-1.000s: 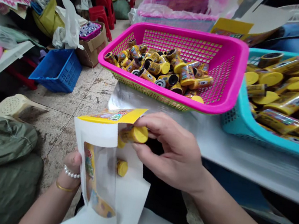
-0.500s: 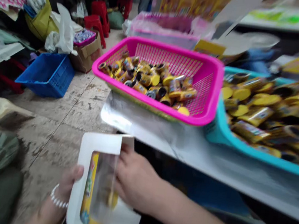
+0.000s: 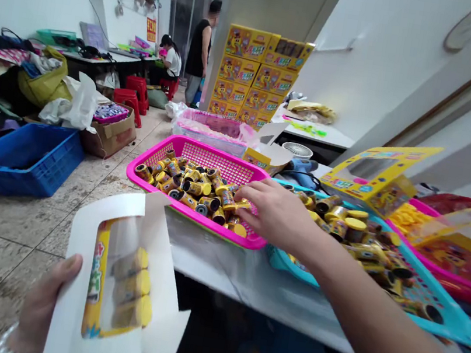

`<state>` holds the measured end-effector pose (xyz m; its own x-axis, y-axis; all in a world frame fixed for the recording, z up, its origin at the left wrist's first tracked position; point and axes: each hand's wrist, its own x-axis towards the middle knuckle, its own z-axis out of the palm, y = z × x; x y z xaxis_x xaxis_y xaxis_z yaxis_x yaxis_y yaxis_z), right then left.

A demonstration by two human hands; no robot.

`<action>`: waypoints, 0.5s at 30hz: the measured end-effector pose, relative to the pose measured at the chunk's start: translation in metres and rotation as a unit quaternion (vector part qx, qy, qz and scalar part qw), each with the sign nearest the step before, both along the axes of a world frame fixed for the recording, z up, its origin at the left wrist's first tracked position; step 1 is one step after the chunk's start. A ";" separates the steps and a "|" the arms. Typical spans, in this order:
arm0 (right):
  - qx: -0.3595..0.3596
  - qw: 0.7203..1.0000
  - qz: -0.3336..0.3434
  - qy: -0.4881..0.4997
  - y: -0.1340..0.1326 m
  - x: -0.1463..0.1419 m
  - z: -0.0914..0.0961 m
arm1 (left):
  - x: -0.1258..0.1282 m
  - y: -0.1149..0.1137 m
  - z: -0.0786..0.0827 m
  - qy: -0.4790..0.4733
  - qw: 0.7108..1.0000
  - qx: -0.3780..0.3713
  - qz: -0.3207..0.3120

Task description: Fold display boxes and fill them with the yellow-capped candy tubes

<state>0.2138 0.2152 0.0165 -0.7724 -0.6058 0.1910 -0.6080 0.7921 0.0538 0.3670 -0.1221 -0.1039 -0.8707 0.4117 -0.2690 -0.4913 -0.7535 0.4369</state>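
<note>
My left hand (image 3: pixel 43 295) is wrapped round the edge of a white cardboard box (image 3: pixel 74 294) with a clear window and open end flaps. Through the window show several small yellow-capped canisters (image 3: pixel 142 282) in a row and a yellow printed inner side. My right hand (image 3: pixel 277 212) reaches over the right end of the pink basket (image 3: pixel 204 149), its fingers curled round a small yellow canister (image 3: pixel 243 205). The same kind of canister fills much of that basket, some showing dark open ends. Part of the right fingertips' grip is hidden.
A turquoise basket (image 3: pixel 452 324) of canisters stands right of the pink one on the white table (image 3: pixel 206 255). Behind are a yellow windowed box (image 3: pixel 368 176) and stacked yellow boxes (image 3: pixel 250 78). A blue crate (image 3: pixel 25 160) sits on the floor. Two people are farther back.
My right hand has left the box's open end and moved to the pink basket. The box now shows several canisters in its window. The camera view has tilted up and turned.
</note>
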 end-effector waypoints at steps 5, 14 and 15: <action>0.172 0.978 -0.056 -0.105 0.004 -0.050 -0.011 | -0.026 0.017 0.028 0.128 0.990 0.051 -0.011; -0.446 0.827 0.146 -0.310 -0.035 0.018 0.012 | -0.028 0.057 0.048 0.150 0.985 0.039 0.070; -0.452 0.828 0.167 -0.287 -0.047 0.026 0.011 | -0.025 0.056 0.045 0.139 0.987 0.030 0.077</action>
